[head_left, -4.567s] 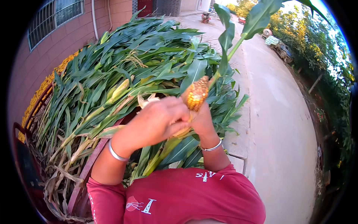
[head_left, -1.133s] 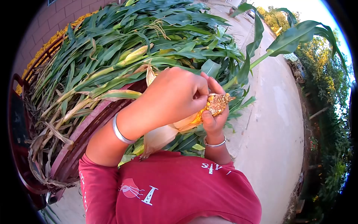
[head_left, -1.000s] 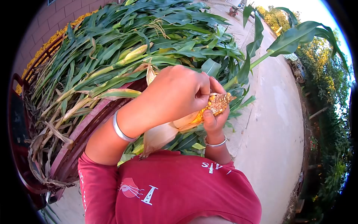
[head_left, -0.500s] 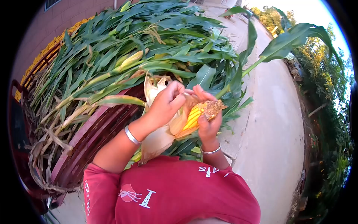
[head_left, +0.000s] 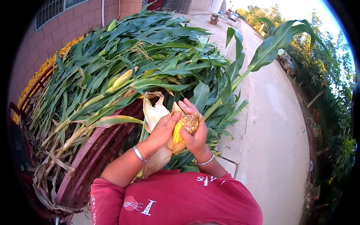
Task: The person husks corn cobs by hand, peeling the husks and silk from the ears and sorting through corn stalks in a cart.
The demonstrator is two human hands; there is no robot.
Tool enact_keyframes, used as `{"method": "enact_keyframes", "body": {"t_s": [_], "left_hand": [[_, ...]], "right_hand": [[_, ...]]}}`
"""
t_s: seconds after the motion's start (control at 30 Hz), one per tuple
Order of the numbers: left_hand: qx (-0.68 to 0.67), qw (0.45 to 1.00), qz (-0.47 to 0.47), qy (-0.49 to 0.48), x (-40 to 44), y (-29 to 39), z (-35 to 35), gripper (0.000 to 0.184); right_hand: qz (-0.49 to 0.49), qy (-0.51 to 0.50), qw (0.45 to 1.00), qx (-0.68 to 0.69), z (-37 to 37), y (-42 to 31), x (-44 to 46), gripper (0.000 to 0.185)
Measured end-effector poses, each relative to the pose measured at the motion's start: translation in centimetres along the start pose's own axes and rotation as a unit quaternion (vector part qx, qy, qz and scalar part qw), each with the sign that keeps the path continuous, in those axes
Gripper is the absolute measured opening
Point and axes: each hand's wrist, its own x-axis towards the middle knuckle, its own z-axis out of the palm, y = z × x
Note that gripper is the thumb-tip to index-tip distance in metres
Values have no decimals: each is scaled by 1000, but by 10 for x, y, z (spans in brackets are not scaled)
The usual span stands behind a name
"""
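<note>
An ear of corn [head_left: 178,131] is between my two hands in front of my chest, its yellow kernels bare on one side and its tip brown and damaged. My left hand [head_left: 163,129] is closed on the ear's near-left side, thumb toward the kernels. On the right, my right hand [head_left: 197,135] wraps around the tip end, its thumb pressed on the kernels and its fingers behind. Pale dry husk [head_left: 154,113] spreads out beyond my left hand, and more husk hangs below the ear. The ear's base is hidden by husk and hands.
A large heap of green corn stalks [head_left: 150,63] lies over a dark red metal rack [head_left: 88,159] on the left. One tall stalk leans out right across the concrete path [head_left: 270,142]. Yellow corn ears [head_left: 35,80] line the brick wall [head_left: 52,32]. Trees border the right side.
The ear is drawn nearer and turned more upright. My left hand has moved down onto it, and my right hand now wraps its tip. The camera view has tilted up slightly.
</note>
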Motion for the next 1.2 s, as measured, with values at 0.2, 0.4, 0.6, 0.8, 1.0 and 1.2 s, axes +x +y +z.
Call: {"method": "enact_keyframes", "body": {"t_s": [0.2, 0.4, 0.6, 0.8, 1.0, 1.2], "left_hand": [[-369, 920, -32, 127, 11, -19, -29, 31], [-314, 933, -31, 171, 16, 6, -29, 30], [-170, 927, -64, 327, -15, -80, -162, 35], [4, 926, -139, 351, -29, -138, -189, 30], [345, 889, -19, 300, -31, -98, -149, 38], [689, 685, 131, 196, -38, -6, -123, 62]], "right_hand": [[58, 8, 998, 36, 8, -6, -11, 68], [206, 0, 975, 88, 10, 19, -26, 54], [130, 46, 988, 74, 20, 5, 10, 29], [213, -19, 966, 145, 56, 11, 1, 44], [213, -12, 967, 140, 62, 14, 2, 40], [193, 23, 971, 138, 53, 32, -11, 49]]}}
